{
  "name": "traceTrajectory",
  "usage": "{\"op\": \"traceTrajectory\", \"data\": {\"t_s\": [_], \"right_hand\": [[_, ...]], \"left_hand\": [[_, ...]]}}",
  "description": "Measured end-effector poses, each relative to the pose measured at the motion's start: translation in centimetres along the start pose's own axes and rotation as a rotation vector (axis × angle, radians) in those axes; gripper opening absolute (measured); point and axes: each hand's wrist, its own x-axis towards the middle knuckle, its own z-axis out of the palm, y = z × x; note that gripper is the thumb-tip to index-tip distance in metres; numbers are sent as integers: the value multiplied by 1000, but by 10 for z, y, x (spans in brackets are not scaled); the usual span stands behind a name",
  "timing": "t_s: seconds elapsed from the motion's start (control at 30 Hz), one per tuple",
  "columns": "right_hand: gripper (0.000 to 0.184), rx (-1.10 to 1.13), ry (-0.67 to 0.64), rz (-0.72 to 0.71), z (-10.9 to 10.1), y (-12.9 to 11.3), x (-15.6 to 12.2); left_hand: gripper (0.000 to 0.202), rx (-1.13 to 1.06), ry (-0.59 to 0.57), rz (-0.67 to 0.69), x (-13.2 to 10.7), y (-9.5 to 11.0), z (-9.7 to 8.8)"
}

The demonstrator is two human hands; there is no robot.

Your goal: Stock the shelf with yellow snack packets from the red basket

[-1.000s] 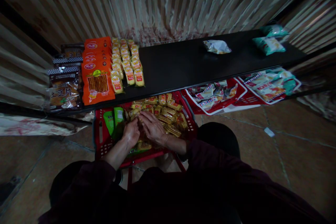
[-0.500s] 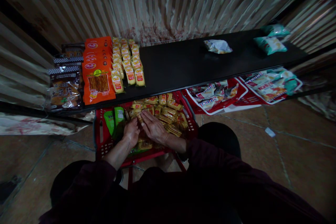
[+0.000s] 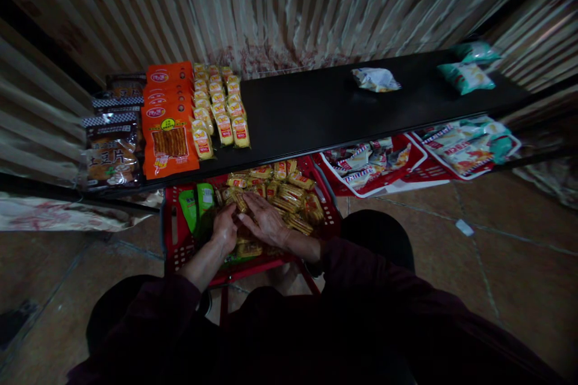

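My left hand [image 3: 224,230] is in the red basket [image 3: 172,252], its fingers bent inward among small yellow-wrapped biscuit packs [image 3: 289,195]. What those fingers hold, if anything, is hidden. Beside it, my right hand [image 3: 266,221] lies over the packs with fingers stretched out and thumb apart. One pack [image 3: 237,197] shows just beyond the fingertips of both hands. Green snack bags [image 3: 197,207] stand at the basket's left side, near my left hand.
A black shelf [image 3: 298,114] runs above the basket. On it stand brown potato-chip bags [image 3: 112,153], orange snack bags [image 3: 170,138] and rows of yellow packs [image 3: 221,108]. Farther right lie a white bag [image 3: 376,79] and teal bags [image 3: 467,77]. Red baskets [image 3: 418,165] with bags sit below.
My right thumb has spread away from its fingers, and the hand has shifted slightly. My left hand stays nearly in place. The goods on the shelf look the same.
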Motion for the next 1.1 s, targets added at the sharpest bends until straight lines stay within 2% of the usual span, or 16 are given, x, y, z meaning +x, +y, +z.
{"op": "traceTrajectory", "data": {"t_s": [0.3,0.47,0.7,0.93,1.1], "right_hand": [[58,105,43,60,0,0,2],[53,133,71,103,0,0,3],[51,204,71,200,3,1,4],[43,484,81,411,7,2,5],[34,725,102,463,14,6,7]], "left_hand": [[11,-21,-34,11,5,-4,-4],[9,-42,-87,-8,4,-4,-3],[6,-4,-104,11,3,-1,-3],[16,73,-101,97,0,2,-1],[13,175,-95,174,-1,0,-2]]}}
